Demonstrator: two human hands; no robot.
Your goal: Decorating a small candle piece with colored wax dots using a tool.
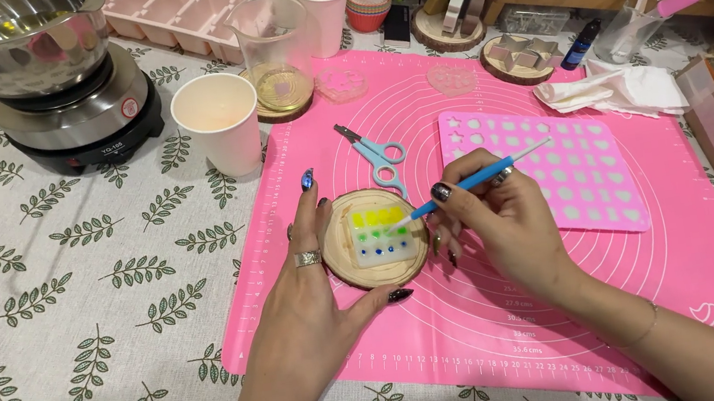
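The mold (377, 234) lay on a wood disc (357, 269) near the pink mat's (483, 322) left edge. Our left hand (317, 279) cupped the disc, half open; our right hand (497, 214) pinched a blue tool (465, 183), tip on the mold. Bare mat lay before us.

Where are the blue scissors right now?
In the head view, the blue scissors lie on the pink mat, just behind the wooden disc and left of the pink mould sheet, above the right hand.
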